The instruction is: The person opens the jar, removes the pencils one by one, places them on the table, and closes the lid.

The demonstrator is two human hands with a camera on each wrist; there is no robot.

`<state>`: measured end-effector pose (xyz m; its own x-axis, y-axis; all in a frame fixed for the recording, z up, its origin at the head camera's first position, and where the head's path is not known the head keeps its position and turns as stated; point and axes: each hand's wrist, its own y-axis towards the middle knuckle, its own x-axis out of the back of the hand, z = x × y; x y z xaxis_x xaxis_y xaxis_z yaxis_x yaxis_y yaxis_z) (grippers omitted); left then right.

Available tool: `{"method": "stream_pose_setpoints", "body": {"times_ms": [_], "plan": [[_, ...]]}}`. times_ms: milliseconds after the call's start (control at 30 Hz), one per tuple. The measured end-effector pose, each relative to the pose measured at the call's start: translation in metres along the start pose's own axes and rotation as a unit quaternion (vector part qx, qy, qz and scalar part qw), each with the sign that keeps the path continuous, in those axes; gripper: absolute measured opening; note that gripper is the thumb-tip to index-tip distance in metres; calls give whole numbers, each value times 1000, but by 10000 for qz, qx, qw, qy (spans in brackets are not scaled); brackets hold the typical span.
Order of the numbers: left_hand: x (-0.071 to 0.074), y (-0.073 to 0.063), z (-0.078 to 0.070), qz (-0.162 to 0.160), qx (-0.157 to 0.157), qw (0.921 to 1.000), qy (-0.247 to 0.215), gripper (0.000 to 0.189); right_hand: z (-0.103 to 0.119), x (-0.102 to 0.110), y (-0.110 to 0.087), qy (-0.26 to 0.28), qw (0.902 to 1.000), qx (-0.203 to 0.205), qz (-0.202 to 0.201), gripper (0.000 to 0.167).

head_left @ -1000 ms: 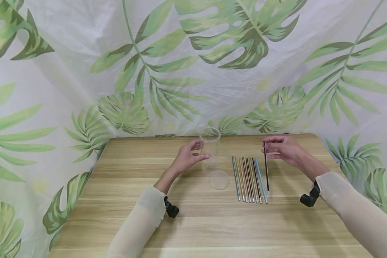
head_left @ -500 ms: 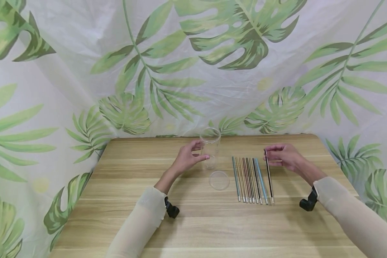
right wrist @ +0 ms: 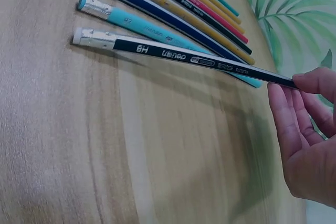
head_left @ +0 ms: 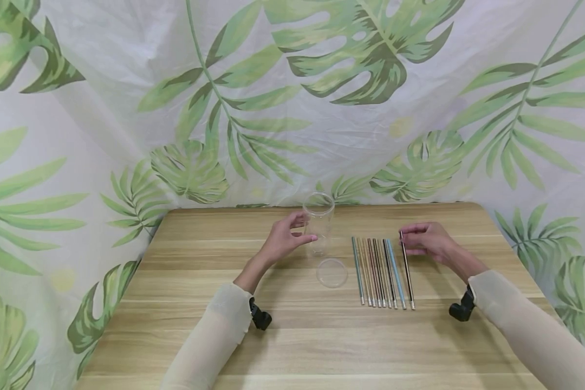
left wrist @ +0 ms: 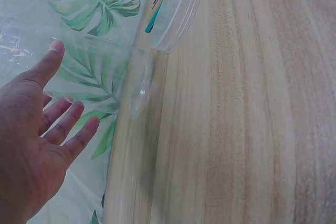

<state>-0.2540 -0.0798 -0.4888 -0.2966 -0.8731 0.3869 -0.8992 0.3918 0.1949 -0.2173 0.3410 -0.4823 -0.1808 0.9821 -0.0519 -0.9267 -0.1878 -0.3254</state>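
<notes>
A clear plastic jar (head_left: 319, 227) stands upright near the table's back edge. My left hand (head_left: 286, 238) holds its left side, thumb in front and fingers behind; in the left wrist view the fingers (left wrist: 65, 124) are only loosely bent. My right hand (head_left: 431, 240) pinches a black pencil (right wrist: 173, 55) by its far tip, between thumb and fingertips. The pencil's eraser end points towards me, close over the wood. To its left lies a row of several pencils (head_left: 376, 273), with a light blue pencil (right wrist: 142, 27) nearest.
A round clear lid (head_left: 331, 272) lies flat in front of the jar, left of the pencil row. The wooden table (head_left: 312, 346) ends at a leaf-print cloth (head_left: 253, 108) behind. Each wrist wears a black camera (head_left: 462, 307).
My right hand has come down and towards me with the black pencil, whose eraser end has swung slightly right, level with the row's ends. The left hand and the jar have stayed put.
</notes>
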Motion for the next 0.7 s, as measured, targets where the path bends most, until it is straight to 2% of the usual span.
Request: {"method": "stream_pose_setpoints", "body": {"times_ms": [200,333,700], "plan": [[-1,0,0,3,0,10000,-51,69,-7,-3,4,-519,9983,74,-235,40],[-1,-1,0,28,3,9999,-99,69,-11,-6,7,-746,9965,37,-367,45],[0,-1,2,55,-33,10000,48,70,-16,-16,9,-1368,9884,159,-641,46]]}}
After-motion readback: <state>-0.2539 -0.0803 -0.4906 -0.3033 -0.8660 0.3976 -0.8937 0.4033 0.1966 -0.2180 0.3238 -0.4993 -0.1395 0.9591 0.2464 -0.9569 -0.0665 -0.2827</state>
